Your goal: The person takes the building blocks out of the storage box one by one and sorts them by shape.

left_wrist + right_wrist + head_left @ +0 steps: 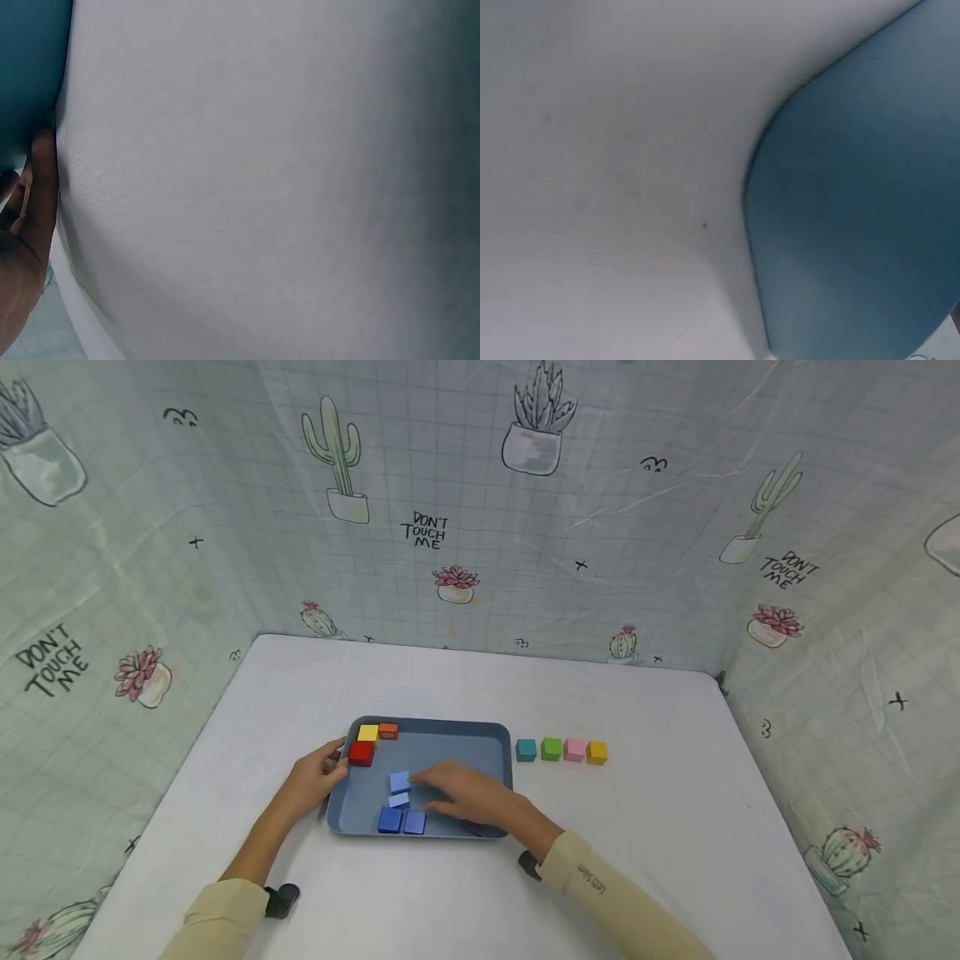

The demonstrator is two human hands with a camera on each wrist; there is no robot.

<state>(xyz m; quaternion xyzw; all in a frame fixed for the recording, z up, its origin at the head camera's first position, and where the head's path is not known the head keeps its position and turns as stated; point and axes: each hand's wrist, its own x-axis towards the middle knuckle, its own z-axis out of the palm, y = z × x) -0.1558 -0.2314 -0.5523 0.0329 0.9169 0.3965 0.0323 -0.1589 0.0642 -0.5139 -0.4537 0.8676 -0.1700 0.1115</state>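
Note:
In the head view, my left hand (311,781) holds the left rim of a shallow blue-grey tray (450,724); in the left wrist view its fingers (45,176) lie along the tray's side. My right hand (471,793) reaches over the tray from the right. Its index fingertip is right at the edge of a light blue block (400,782), with the thumb apart, lower down. Below that block lies a smaller pale blue block (399,800). A dark blue block (390,820) and a periwinkle block (415,822) sit side by side at the tray's front edge.
A yellow block (368,732), an orange block (388,731) and a red block (362,753) cluster in the tray's back left corner. Right of the tray, teal (527,750), green (551,749), pink (574,750) and yellow-orange cubes (597,752) stand in a row on the white table (645,843).

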